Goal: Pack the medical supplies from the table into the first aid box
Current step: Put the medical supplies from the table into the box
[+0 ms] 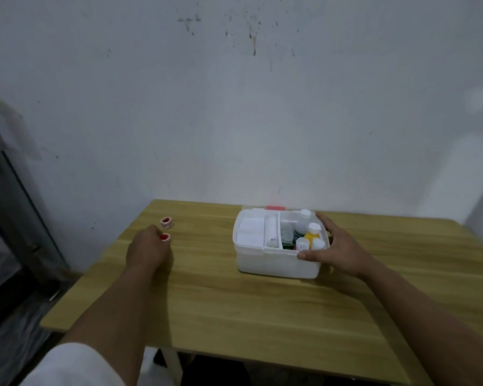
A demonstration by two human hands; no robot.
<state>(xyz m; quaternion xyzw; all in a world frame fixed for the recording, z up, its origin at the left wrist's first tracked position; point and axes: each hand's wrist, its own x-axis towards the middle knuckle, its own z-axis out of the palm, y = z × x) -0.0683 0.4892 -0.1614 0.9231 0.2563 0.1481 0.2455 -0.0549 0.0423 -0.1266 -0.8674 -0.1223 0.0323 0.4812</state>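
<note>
Red-cored tape roll sits pinched in the left hand while the right hand clasps the nearly full first aid box's near corner, so carrying that roll rightward seems next.

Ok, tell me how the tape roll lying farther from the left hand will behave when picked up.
The far tape roll looks small, so probably light. It lies flat on the table, so it should stay put; tipped onto its round edge, it might roll. Its stiffness can't be told.
</note>
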